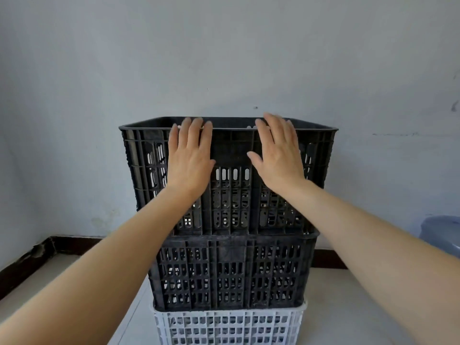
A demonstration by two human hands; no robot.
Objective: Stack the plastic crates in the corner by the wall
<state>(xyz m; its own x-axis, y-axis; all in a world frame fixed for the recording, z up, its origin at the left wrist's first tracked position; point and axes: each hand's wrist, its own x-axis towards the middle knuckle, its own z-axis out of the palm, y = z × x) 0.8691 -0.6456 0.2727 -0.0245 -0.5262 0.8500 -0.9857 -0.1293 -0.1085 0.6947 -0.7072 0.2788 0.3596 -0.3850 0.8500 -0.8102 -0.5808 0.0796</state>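
Stack is three high right now: white crate (229,327) on the floor (348,307), middle black crate (231,270) on that, top black crate (231,145) on top. It stands in front of the wall (224,58), a bit to the right of where the baseboard (74,245) turns the corner. Can't tell if the back touches the wall.

Both hands are flat and spread on the near face of the top crate, left hand (190,155) and right hand (277,155) side by side, fingertips (196,123) up at the rim. Nothing is gripped, fingers are straight, so it looks like a push or a steadying press rather than a lift.

My worries, guessing from this one view:

- Pushing that high up is the risky bit. If the top crate isn't seated in the rim below, it could slide back off it, or the whole tower could tip toward the wall instead of sliding.
- The white one at the bottom looks lighter built than the black ones. A shove from above might make it skid or flex, and the stack ends up crooked.
- Flat palms give no hold, so if it rocks back toward the person there's nothing to catch it with.
- There's a blue tub (440,235) off to the right, well apart, probably not an issue unless the stack goes sideways.

I'd push lower down, honestly.
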